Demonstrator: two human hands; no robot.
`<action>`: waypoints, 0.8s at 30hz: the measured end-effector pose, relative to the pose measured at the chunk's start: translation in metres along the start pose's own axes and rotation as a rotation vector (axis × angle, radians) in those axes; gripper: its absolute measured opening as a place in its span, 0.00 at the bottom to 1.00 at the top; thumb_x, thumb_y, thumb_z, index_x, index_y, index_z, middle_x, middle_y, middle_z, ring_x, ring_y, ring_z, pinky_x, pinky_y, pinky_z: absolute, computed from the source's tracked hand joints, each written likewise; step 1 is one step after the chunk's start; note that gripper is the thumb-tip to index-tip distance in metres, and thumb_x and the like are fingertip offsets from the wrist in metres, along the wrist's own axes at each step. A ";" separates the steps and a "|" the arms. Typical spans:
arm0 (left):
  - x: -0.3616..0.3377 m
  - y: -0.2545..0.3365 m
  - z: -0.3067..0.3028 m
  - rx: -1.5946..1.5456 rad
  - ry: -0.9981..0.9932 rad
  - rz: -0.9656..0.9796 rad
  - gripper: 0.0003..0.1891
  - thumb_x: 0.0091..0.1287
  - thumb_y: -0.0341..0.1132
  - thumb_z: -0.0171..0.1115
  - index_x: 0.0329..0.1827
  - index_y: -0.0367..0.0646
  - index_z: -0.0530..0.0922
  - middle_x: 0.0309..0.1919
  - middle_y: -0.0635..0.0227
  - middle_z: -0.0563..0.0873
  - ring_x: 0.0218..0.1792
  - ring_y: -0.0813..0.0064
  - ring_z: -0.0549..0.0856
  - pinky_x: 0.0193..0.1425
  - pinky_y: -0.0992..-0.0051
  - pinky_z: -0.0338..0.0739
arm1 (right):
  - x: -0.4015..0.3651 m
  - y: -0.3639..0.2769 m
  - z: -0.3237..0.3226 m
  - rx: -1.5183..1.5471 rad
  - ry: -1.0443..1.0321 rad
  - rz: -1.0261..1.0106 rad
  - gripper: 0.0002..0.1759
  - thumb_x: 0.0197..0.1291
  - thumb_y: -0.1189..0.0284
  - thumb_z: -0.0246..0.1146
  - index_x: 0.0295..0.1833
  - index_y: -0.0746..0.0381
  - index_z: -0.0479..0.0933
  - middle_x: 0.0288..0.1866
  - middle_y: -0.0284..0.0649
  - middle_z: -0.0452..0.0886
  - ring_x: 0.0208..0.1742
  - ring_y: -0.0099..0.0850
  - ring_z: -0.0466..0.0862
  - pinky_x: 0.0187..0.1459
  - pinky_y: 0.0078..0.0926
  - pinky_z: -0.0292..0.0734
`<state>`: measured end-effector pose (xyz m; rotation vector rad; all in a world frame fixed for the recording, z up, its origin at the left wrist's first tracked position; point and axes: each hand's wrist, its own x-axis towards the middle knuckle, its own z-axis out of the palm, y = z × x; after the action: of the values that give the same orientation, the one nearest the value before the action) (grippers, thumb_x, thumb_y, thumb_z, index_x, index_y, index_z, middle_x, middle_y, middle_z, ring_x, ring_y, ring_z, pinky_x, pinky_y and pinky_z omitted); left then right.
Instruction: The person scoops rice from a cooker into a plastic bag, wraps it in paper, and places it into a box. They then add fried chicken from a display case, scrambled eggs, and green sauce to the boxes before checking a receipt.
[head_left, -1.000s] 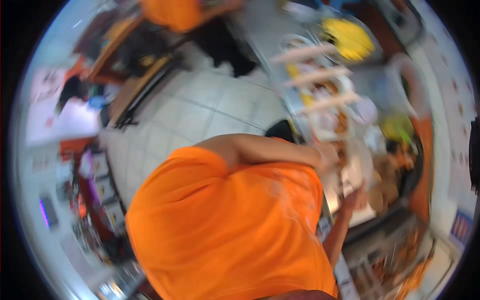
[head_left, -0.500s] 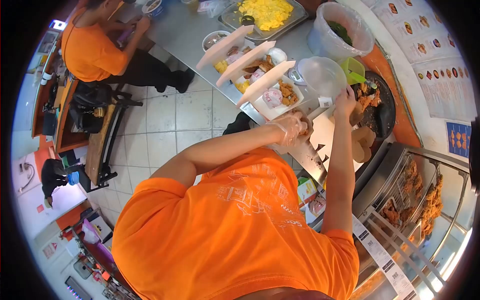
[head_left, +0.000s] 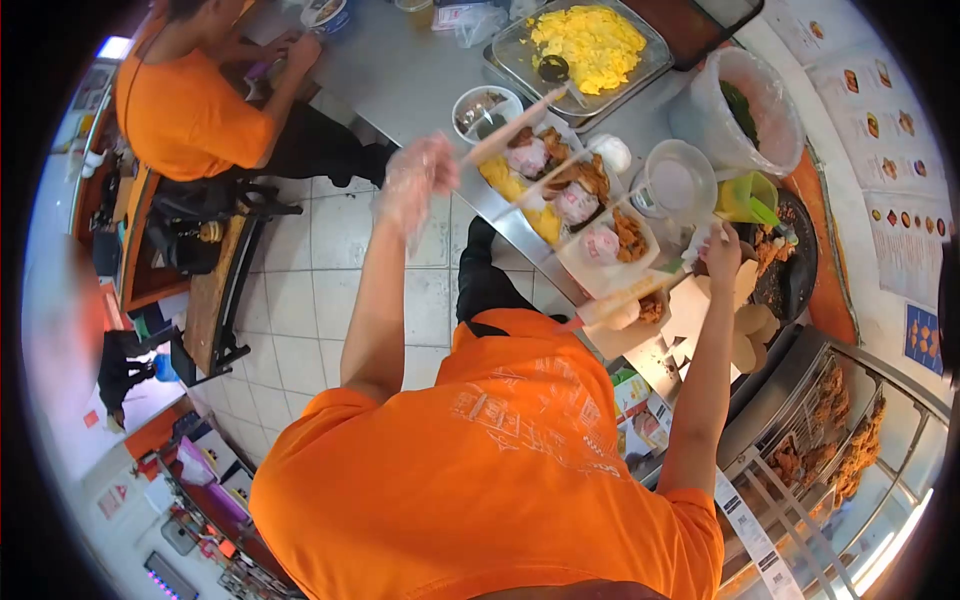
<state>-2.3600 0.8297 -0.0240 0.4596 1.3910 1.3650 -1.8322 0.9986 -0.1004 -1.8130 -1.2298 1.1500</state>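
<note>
My left hand (head_left: 420, 180), in a clear plastic glove, is raised beside the end of the leftmost box flap (head_left: 515, 125). Motion smears its fingers, so I cannot make out their grip. Several open paper food boxes (head_left: 640, 262) stand in a row along the counter edge, holding paper-wrapped portions (head_left: 600, 244), fried chicken (head_left: 630, 235) and yellow egg (head_left: 502, 180). My right hand (head_left: 720, 252) is bare. Its fingers are closed at a small white paper slip (head_left: 695, 247), beside the clear plastic bowl (head_left: 682, 180) and the green container (head_left: 745, 198).
A glass tray (head_left: 655, 75) of scrambled egg and a lined bucket (head_left: 790, 120) stand at the back. A dark pan (head_left: 795, 270) sits at right, near a fried chicken display case (head_left: 880, 385). A co-worker in an orange shirt (head_left: 190, 115) is at the left.
My left hand has swung away to the left, from the near box to the far end of the row. The nearest box now shows chicken inside. The view has shifted slightly.
</note>
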 end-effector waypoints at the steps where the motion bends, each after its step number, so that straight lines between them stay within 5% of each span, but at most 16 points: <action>1: 0.036 -0.007 -0.013 -0.003 -0.006 -0.021 0.18 0.72 0.45 0.65 0.51 0.37 0.81 0.42 0.62 0.88 0.36 0.72 0.89 0.40 0.71 0.84 | -0.008 -0.003 -0.007 -0.033 0.022 -0.006 0.29 0.71 0.63 0.64 0.70 0.66 0.69 0.32 0.38 0.81 0.28 0.22 0.79 0.30 0.20 0.75; 3: 0.087 -0.020 -0.032 0.436 0.094 -0.144 0.17 0.72 0.43 0.65 0.52 0.36 0.80 0.41 0.62 0.88 0.36 0.71 0.89 0.39 0.73 0.84 | -0.008 0.008 -0.029 -0.155 0.041 -0.031 0.26 0.72 0.63 0.64 0.68 0.66 0.72 0.34 0.37 0.81 0.30 0.22 0.79 0.33 0.19 0.75; 8: 0.129 -0.055 -0.028 0.351 -0.144 -0.310 0.19 0.71 0.45 0.66 0.52 0.35 0.82 0.40 0.62 0.88 0.37 0.71 0.89 0.44 0.74 0.85 | -0.070 -0.088 -0.003 -0.179 0.074 -0.021 0.20 0.74 0.64 0.62 0.62 0.67 0.78 0.39 0.34 0.83 0.36 0.21 0.80 0.39 0.20 0.75; 10: 0.137 -0.068 -0.031 0.068 -0.050 -0.235 0.20 0.71 0.43 0.66 0.51 0.31 0.82 0.40 0.62 0.88 0.37 0.70 0.89 0.44 0.74 0.85 | -0.093 -0.117 0.018 -0.186 0.072 -0.124 0.20 0.74 0.65 0.62 0.64 0.67 0.77 0.41 0.33 0.83 0.39 0.20 0.80 0.42 0.19 0.75; 14: 0.157 -0.047 -0.046 0.287 0.105 -0.145 0.21 0.67 0.41 0.65 0.49 0.25 0.82 0.40 0.56 0.89 0.37 0.70 0.90 0.44 0.72 0.84 | -0.122 -0.145 0.071 -0.185 0.068 -0.194 0.21 0.74 0.66 0.62 0.65 0.66 0.76 0.44 0.36 0.84 0.43 0.24 0.83 0.47 0.21 0.78; 18: 0.196 -0.038 -0.104 0.426 0.199 -0.063 0.23 0.66 0.41 0.66 0.50 0.23 0.82 0.43 0.51 0.89 0.42 0.72 0.89 0.45 0.71 0.84 | -0.145 -0.173 0.130 -0.412 0.100 -0.073 0.25 0.70 0.64 0.63 0.67 0.66 0.75 0.49 0.48 0.86 0.49 0.35 0.87 0.49 0.31 0.82; 20: 0.209 -0.029 -0.129 0.132 0.265 0.045 0.24 0.67 0.41 0.67 0.52 0.22 0.82 0.46 0.50 0.88 0.41 0.72 0.88 0.44 0.70 0.83 | -0.148 -0.154 0.141 -0.453 0.112 0.017 0.26 0.71 0.60 0.61 0.67 0.65 0.75 0.51 0.51 0.86 0.51 0.38 0.88 0.50 0.33 0.82; 22: 0.227 -0.021 -0.164 0.196 0.240 0.090 0.26 0.69 0.44 0.67 0.54 0.22 0.81 0.47 0.51 0.87 0.43 0.73 0.87 0.42 0.70 0.82 | -0.145 -0.125 0.141 -0.645 0.148 0.021 0.27 0.72 0.56 0.58 0.66 0.65 0.76 0.51 0.51 0.87 0.51 0.38 0.88 0.50 0.33 0.82; 24: 0.250 -0.013 -0.202 0.634 0.172 0.103 0.25 0.71 0.45 0.65 0.56 0.28 0.82 0.47 0.53 0.88 0.48 0.70 0.87 0.47 0.68 0.82 | -0.149 -0.135 0.147 -0.552 0.142 0.138 0.28 0.73 0.53 0.57 0.63 0.65 0.78 0.51 0.54 0.86 0.51 0.41 0.88 0.52 0.36 0.80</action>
<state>-2.6134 0.9435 -0.1859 0.8504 1.9681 1.0366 -2.0416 0.9109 0.0022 -2.3693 -1.4514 0.7754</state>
